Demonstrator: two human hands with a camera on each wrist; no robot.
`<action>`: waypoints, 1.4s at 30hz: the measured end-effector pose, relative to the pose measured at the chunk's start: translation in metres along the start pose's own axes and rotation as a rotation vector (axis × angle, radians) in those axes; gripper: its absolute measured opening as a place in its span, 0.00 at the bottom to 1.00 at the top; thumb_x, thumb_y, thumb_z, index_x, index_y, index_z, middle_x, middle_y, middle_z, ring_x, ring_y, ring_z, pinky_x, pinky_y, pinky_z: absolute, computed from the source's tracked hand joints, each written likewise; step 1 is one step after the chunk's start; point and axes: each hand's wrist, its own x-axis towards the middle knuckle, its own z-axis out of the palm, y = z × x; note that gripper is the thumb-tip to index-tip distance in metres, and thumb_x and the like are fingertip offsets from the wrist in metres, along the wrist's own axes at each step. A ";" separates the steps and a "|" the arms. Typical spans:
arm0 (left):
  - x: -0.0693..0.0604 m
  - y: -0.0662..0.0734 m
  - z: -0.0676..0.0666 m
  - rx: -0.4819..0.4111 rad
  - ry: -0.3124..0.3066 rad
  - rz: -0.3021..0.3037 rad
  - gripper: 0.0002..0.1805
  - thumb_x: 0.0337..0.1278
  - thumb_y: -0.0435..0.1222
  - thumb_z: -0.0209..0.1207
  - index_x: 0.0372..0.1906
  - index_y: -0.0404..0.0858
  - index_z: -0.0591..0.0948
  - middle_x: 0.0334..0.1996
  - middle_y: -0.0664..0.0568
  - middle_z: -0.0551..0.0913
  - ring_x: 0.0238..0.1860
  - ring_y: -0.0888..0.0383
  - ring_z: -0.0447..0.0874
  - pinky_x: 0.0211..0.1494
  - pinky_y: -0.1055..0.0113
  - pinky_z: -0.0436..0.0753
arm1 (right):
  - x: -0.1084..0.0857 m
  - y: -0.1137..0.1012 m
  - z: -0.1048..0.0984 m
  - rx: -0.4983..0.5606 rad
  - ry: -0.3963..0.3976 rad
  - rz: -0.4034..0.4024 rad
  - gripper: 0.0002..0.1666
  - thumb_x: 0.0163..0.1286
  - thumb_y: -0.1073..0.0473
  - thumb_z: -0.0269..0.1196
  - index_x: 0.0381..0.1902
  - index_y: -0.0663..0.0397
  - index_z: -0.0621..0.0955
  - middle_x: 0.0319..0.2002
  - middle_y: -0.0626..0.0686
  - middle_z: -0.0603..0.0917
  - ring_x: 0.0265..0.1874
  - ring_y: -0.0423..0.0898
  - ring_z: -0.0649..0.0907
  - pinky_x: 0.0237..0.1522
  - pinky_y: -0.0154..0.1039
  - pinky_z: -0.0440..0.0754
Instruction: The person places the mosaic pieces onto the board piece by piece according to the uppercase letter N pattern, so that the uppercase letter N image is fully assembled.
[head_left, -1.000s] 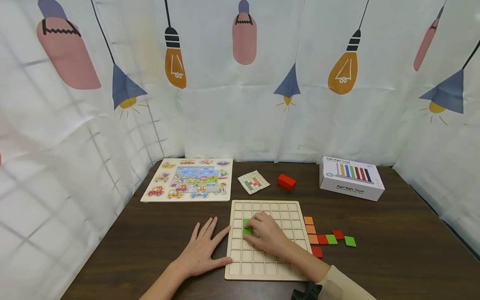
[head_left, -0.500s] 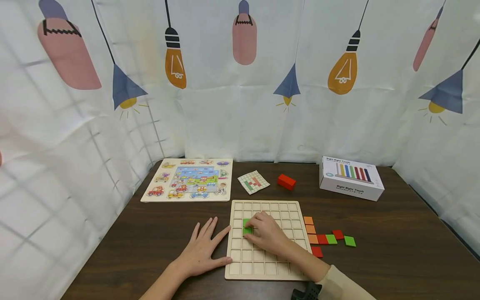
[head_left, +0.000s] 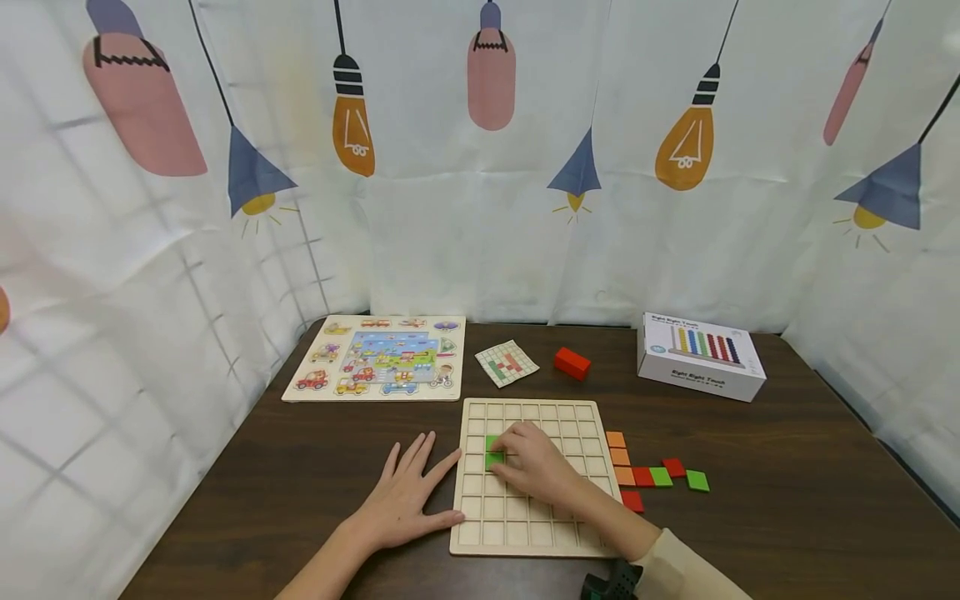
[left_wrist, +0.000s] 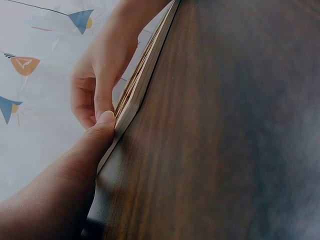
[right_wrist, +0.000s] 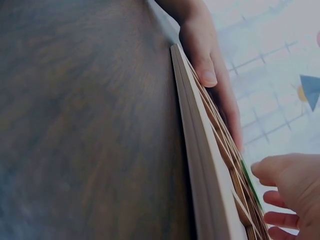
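A pale wooden grid board [head_left: 517,533] lies flat on the dark table. Two green tiles [head_left: 493,461] sit in adjoining cells near its left side. Over these tiles hovers my right hand [head_left: 536,467], thumb and fingers bent and spread apart; the right wrist view shows a narrow gap between its fingertips and the green tile edge [right_wrist: 251,186]. Part of the upper tile is hidden by the fingers. My left hand [head_left: 405,504] lies on the table with fingers spread, its thumb and index tip touching the board's left edge. In the left wrist view, the left thumb [left_wrist: 95,140] rests against the board's corner.
Right of the board lie several orange tiles [head_left: 619,457], red tiles [head_left: 632,501] and green tiles [head_left: 697,481]. Behind it are a patterned card [head_left: 507,364], a red block [head_left: 572,363], a picture puzzle board [head_left: 300,393] and a white box [head_left: 701,367].
My right thumb has shifted slightly to the right, showing more of the lower green tile. The left hand stays in place, and the head view has tilted very slightly.
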 end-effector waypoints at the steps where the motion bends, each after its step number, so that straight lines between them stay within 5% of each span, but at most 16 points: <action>1: 0.000 0.000 0.000 0.000 -0.003 -0.001 0.45 0.48 0.70 0.45 0.71 0.56 0.55 0.70 0.40 0.48 0.70 0.45 0.41 0.63 0.39 0.42 | 0.000 0.001 -0.001 0.006 0.000 0.005 0.09 0.56 0.52 0.67 0.35 0.46 0.83 0.35 0.42 0.77 0.39 0.39 0.74 0.43 0.37 0.73; 18: 0.003 0.000 -0.003 -0.018 -0.013 -0.012 0.45 0.47 0.71 0.44 0.71 0.56 0.55 0.70 0.40 0.48 0.70 0.45 0.41 0.63 0.39 0.40 | -0.012 0.007 -0.025 0.000 0.043 0.049 0.09 0.55 0.58 0.68 0.35 0.49 0.83 0.34 0.44 0.78 0.37 0.40 0.73 0.39 0.37 0.74; 32: 0.001 -0.001 -0.003 -0.010 0.003 -0.011 0.45 0.48 0.70 0.46 0.71 0.56 0.55 0.70 0.40 0.49 0.70 0.45 0.41 0.63 0.39 0.41 | -0.048 0.027 -0.050 -0.042 0.093 0.075 0.12 0.53 0.60 0.69 0.37 0.51 0.82 0.37 0.43 0.79 0.41 0.42 0.74 0.41 0.40 0.76; 42: 0.001 0.001 -0.002 -0.006 0.017 0.008 0.45 0.48 0.70 0.46 0.70 0.54 0.57 0.69 0.40 0.51 0.70 0.44 0.44 0.63 0.38 0.42 | -0.082 0.042 -0.074 -0.079 0.109 0.256 0.14 0.52 0.63 0.70 0.38 0.52 0.82 0.38 0.45 0.79 0.40 0.43 0.74 0.38 0.40 0.78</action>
